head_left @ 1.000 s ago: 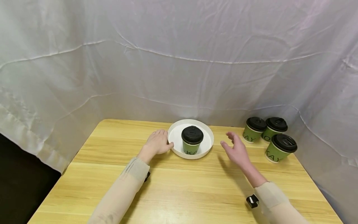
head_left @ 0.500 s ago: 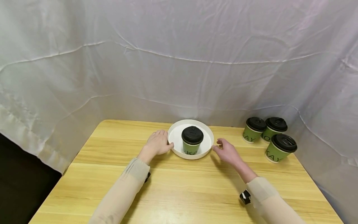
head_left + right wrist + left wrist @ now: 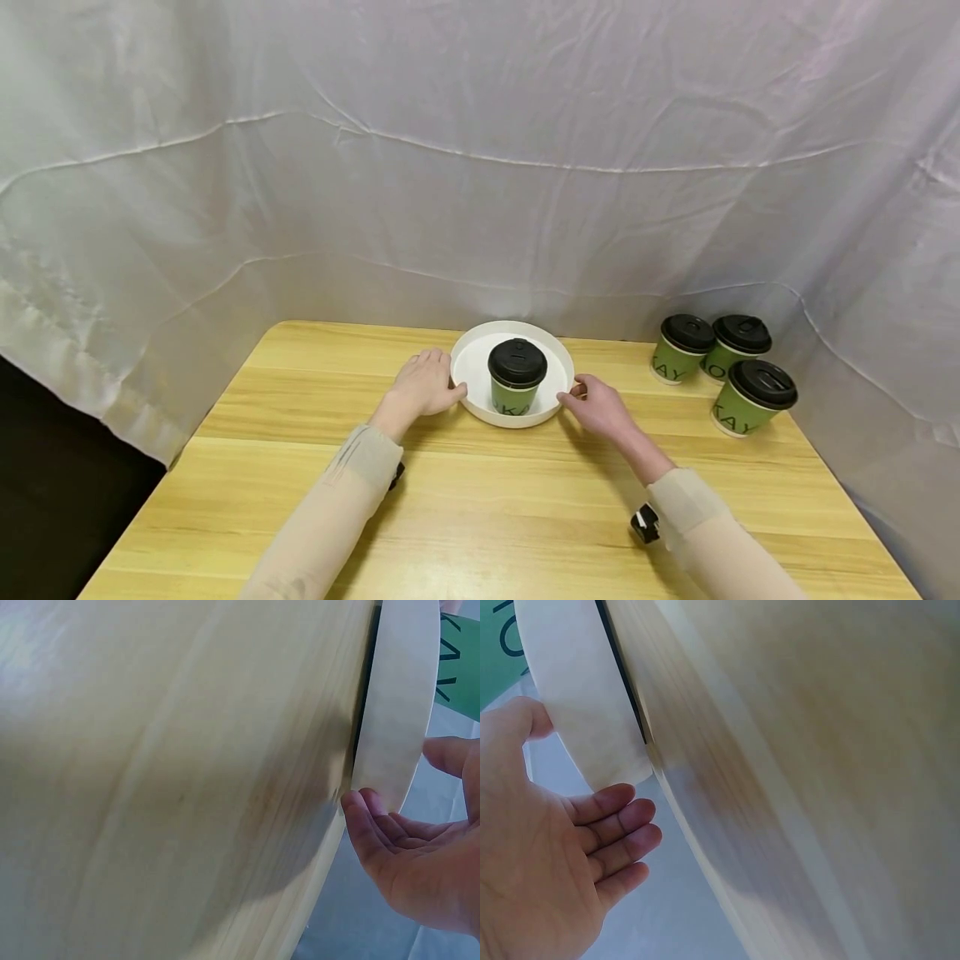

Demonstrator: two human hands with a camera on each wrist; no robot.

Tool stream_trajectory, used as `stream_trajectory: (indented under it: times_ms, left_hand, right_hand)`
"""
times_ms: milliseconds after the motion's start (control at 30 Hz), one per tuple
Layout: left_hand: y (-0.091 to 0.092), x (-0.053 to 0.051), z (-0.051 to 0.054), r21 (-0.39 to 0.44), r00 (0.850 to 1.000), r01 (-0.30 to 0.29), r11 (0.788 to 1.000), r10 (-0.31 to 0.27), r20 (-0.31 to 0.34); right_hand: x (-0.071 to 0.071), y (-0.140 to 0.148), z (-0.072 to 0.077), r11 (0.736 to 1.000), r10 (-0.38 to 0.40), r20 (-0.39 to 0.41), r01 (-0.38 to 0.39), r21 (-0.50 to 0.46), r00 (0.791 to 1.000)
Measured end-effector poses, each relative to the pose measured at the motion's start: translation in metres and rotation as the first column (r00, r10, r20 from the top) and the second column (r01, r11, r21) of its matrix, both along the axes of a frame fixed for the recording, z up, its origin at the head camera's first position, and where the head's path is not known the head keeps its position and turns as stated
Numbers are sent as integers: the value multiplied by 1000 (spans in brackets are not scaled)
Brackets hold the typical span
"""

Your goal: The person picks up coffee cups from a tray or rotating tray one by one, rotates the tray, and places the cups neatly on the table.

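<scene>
A round white tray (image 3: 471, 375) with a low wall lies near the table's back edge. On it stands an upright green paper cup (image 3: 513, 399) with a black lid. My left hand (image 3: 422, 385) holds the tray's left side; in the left wrist view its thumb hooks over the rim and its fingers (image 3: 622, 825) meet the outer wall (image 3: 577, 690). From the right, my right hand (image 3: 597, 410) pinches the opposite side. The right wrist view has that thumb at the top of the wall (image 3: 397, 690) and the curled fingers (image 3: 367, 832) at its lower edge.
Three more lidded green cups stand at the back right: one on the left (image 3: 678, 350), one behind (image 3: 738, 337), one nearer the front (image 3: 750, 398). A grey-white curtain (image 3: 480, 208) hangs around the wooden table (image 3: 495, 517).
My right hand has moved left from open air beside the tray to its right rim and has taken hold there. The left hand has stayed on the left rim.
</scene>
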State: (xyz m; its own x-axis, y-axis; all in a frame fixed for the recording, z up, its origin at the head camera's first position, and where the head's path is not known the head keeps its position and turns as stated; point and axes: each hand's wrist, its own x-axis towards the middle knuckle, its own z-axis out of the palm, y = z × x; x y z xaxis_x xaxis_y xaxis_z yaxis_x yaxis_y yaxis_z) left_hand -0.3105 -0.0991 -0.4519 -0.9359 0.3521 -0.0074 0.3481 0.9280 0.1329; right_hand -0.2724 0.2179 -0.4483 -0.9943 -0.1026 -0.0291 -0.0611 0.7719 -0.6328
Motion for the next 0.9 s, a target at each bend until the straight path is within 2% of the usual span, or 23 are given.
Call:
stream_trajectory:
  times_ms: [333, 667, 800, 900]
  left_hand:
    - [-1, 4, 3, 18, 1000, -4, 1000, 4, 13]
    - [-2, 6, 7, 125, 998, -64, 990, 60, 31]
    - [-2, 6, 8, 153, 995, -94, 984, 89, 39]
    - [-2, 6, 7, 171, 993, -116, 978, 108, 54]
  right_hand:
    - [-6, 2, -3, 999, -8, 2, 8, -42, 1000]
    - [-16, 6, -6, 997, -26, -34, 24, -75, 999]
    - [-20, 7, -7, 997, -43, -68, 39, -61, 997]
    - [-23, 8, -7, 999, -53, -89, 52, -14, 995]
